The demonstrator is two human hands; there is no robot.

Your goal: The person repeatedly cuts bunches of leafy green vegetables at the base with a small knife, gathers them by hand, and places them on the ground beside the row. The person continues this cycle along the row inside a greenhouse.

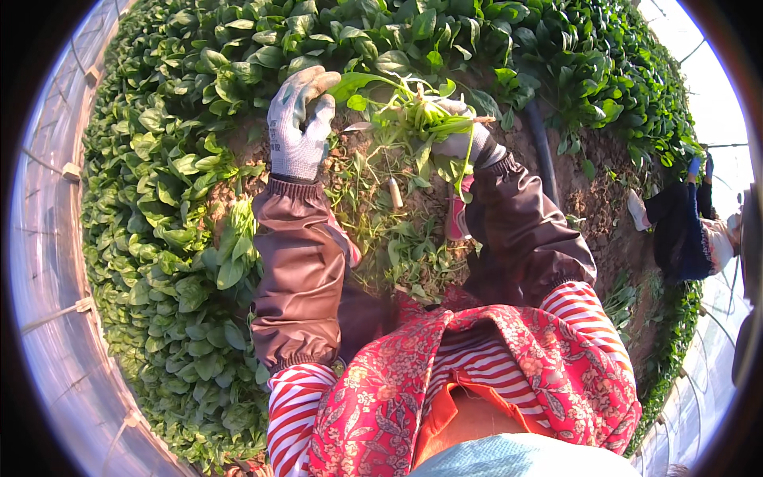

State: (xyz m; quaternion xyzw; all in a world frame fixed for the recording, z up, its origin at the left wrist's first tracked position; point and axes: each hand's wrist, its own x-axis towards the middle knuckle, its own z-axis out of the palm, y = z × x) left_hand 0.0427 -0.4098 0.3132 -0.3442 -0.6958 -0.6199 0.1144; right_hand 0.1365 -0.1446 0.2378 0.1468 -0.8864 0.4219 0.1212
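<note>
My right hand, in a pale knitted glove, grips a bunch of spinach with its pale stems and roots bundled together. One long leaf stretches left from the bunch toward my left hand. That gloved hand is raised, its thumb and fingers curved apart, with the leaf's edge at the fingertips. On the ground between my arms lies a small tool's pale handle with a thin metal shaft. A metal blade shows just below the leaf; whether it joins that handle is unclear.
Cut leaves litter the soil before me, between my pink shoes. A spinach pile lies left of my left sleeve. Dense spinach grows left and ahead. A dark hose runs at right, where another person crouches. Plastic sheeting walls the sides.
</note>
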